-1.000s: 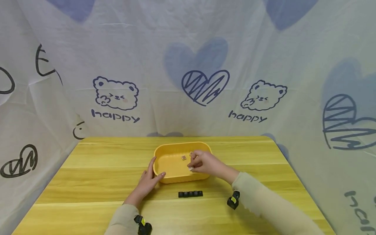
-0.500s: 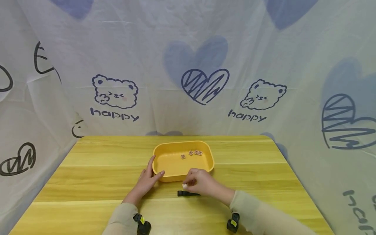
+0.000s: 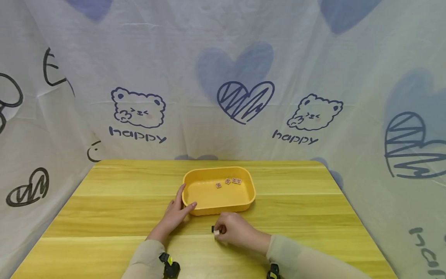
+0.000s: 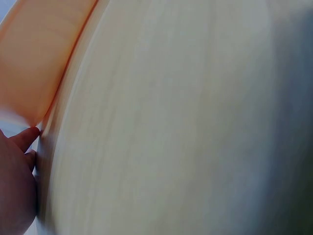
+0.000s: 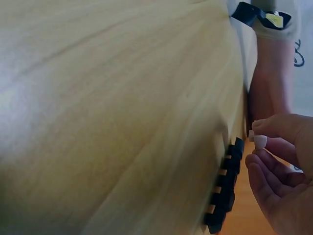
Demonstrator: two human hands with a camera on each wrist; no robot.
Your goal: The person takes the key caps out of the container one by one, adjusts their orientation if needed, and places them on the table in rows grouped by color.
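Observation:
My right hand (image 3: 237,231) pinches a small white keycap (image 5: 260,142) between thumb and fingertips, low over the table in front of the yellow tray (image 3: 219,211). Right at that hand is a row of several black keycaps (image 5: 224,190), lined up side by side; in the head view the hand covers most of it. My left hand (image 3: 173,214) rests against the tray's near left corner, thumb on the front rim and fingers stretched along the left side. Several small pale keycaps (image 3: 218,185) with reddish markings lie inside, toward the back right.
The wood-grain table (image 3: 122,201) carries the tray near its middle. A white curtain (image 3: 195,128) printed with hearts and bears hangs behind the back edge and along both sides.
My right hand has come out of the tray with the white keycap, toward me, down to the black row. My left hand stays at the tray's corner.

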